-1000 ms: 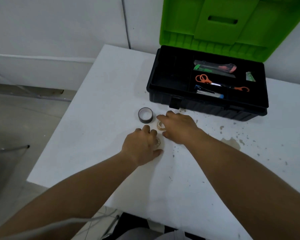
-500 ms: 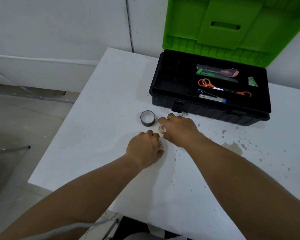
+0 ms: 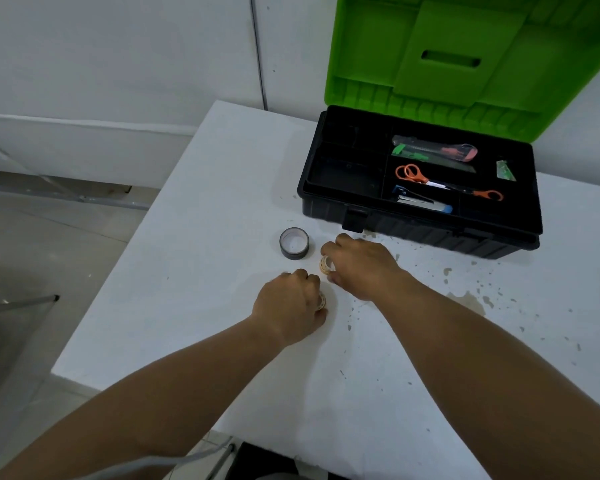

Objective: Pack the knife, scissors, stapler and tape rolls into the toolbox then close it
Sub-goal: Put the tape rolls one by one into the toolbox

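Now each hand, left and right, closes around a small tape roll (toolbox open).

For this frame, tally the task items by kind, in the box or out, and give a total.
Tape rolls: 3, all on the table: a dark roll, a pale roll in the right hand, a pale roll under the left hand
Scissors: 1, in the toolbox
Knife: 1, in the toolbox
Stapler: 1, in the toolbox
Total: 6
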